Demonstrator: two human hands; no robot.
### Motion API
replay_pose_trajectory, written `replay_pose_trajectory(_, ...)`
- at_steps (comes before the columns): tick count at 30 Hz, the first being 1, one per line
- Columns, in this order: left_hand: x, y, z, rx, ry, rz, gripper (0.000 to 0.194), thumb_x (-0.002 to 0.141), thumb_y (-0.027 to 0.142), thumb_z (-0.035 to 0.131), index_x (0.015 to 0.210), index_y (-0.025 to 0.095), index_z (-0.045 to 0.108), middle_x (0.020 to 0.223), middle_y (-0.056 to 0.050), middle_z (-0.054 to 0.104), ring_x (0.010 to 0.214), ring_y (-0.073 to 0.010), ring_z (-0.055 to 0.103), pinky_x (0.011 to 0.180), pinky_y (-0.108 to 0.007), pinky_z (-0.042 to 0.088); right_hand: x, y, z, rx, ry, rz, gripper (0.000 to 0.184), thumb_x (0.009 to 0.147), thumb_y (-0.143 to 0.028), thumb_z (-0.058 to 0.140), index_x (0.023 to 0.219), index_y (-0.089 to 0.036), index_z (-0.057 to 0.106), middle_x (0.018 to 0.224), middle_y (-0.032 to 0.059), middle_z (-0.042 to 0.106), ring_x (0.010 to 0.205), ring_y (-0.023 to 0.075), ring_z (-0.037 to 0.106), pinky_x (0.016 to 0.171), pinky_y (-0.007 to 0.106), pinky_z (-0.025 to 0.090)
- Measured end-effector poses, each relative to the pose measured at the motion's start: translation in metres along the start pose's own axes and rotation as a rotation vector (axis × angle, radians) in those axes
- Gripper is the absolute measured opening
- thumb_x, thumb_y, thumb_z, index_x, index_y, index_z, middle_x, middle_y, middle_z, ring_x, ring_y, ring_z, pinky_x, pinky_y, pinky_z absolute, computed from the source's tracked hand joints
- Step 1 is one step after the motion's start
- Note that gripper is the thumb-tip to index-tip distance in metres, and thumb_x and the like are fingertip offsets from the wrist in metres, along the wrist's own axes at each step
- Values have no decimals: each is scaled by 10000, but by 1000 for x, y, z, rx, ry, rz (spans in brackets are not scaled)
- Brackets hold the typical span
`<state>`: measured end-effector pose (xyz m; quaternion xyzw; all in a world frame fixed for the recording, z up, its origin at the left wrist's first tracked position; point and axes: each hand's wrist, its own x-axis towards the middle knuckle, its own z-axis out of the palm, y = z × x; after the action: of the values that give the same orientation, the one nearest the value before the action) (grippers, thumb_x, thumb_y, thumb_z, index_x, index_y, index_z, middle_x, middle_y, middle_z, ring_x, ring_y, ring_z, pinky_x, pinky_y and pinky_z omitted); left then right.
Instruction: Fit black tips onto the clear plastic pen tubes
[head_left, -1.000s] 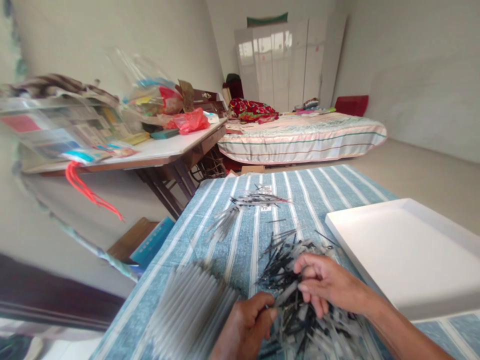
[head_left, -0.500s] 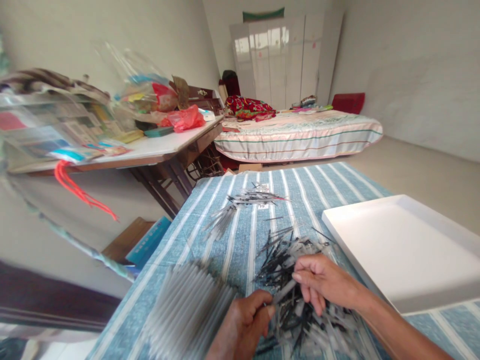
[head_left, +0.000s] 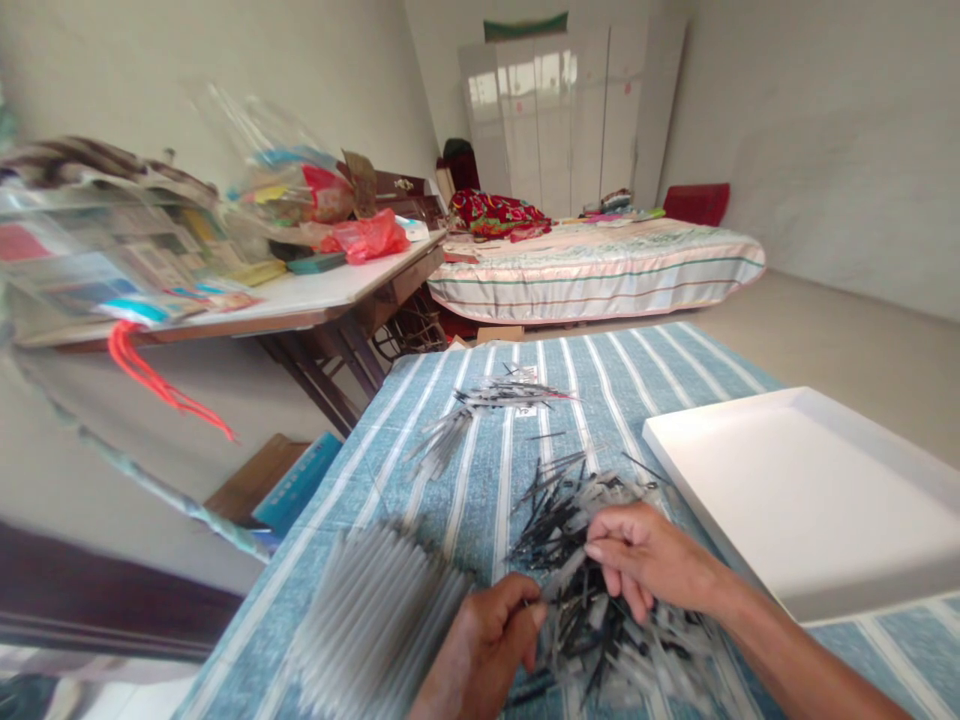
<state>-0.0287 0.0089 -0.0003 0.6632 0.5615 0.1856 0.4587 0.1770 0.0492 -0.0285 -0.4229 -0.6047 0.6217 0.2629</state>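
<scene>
A loose heap of thin black and clear plastic sticks (head_left: pixel 592 590) lies on a blue striped tablecloth (head_left: pixel 637 380) in front of me. My left hand (head_left: pixel 487 650) is at the heap's left edge, fingers pinched on one clear stick. My right hand (head_left: pixel 649 560) rests on top of the heap with fingers curled into the sticks. A neat row of clear sticks (head_left: pixel 375 620) lies side by side to the left of my left hand.
A white shallow tray (head_left: pixel 795 490) sits at the right. Two smaller bundles of sticks (head_left: pixel 480 410) lie farther up the cloth. A cluttered desk (head_left: pixel 322 290) stands at the left, a bed (head_left: pixel 600 265) and white wardrobe (head_left: pixel 570 120) behind.
Both hands have shifted only slightly over the heap; the view has dropped and steadied a little.
</scene>
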Motion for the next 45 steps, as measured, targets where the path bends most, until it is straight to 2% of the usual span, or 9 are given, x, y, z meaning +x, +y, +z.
replay_pose_trajectory(4,-4,-1,-9,-23,-39,-2,195,802,238,440,625,175,492,513,47,484,510,-98,425,520,-195,325,-2,-4,-6,87,48,-48,224,803,-347,503,690,-155,489,534,-38,602,324,51,526,326,120,337)
replay_pose_trajectory(9,-15,-20,-47,-115,-93,-109,161,786,304,503,710,168,540,567,35,536,453,-86,455,419,-177,320,-6,-11,-31,216,306,-45,246,774,-355,528,636,-158,478,467,-37,591,269,63,486,290,137,310)
replay_pose_trajectory(13,-17,-29,-63,-260,141,-106,202,757,365,558,757,162,563,595,10,592,465,-115,528,413,-193,380,-3,-9,-37,129,389,15,266,775,-371,493,602,-173,455,432,-50,556,257,71,469,273,144,286)
replay_pose_trajectory(18,-8,-8,-39,-714,432,-36,163,751,281,603,841,156,549,771,-53,682,662,-172,638,655,-281,495,0,-9,-27,-48,432,43,338,781,-453,479,579,-186,433,417,-64,502,252,65,434,273,151,260)
replay_pose_trajectory(21,-2,12,-16,-1035,385,13,174,733,228,633,852,142,540,877,-104,693,806,-228,658,823,-371,462,-6,-19,-9,-273,436,-52,330,798,-445,467,595,-184,459,463,-63,483,322,61,437,341,166,295)
replay_pose_trajectory(26,3,40,19,-1261,312,84,140,768,199,604,871,140,530,978,-136,671,964,-261,614,847,-367,445,-18,-34,35,-460,205,-246,249,777,-337,523,591,-172,517,494,-58,456,464,70,426,452,176,291)
replay_pose_trajectory(34,14,54,39,-1316,506,100,105,766,222,587,724,159,515,550,24,604,478,-85,557,602,-240,490,-22,-40,57,-240,109,-156,295,839,-272,380,587,-175,499,418,-61,446,315,58,391,370,163,304)
replay_pose_trajectory(40,18,67,38,-1338,586,47,163,706,247,615,684,173,471,489,62,525,360,-42,433,486,-199,453,-23,-46,64,-91,88,-75,360,850,-359,339,558,-188,460,349,-65,406,251,66,351,290,169,247)
replay_pose_trajectory(45,17,67,-8,-924,1034,220,175,718,308,576,697,178,461,506,91,462,338,-29,369,425,-183,427,-27,-31,75,-369,116,-222,401,772,-352,479,435,-182,341,363,-66,332,343,56,362,355,180,205)
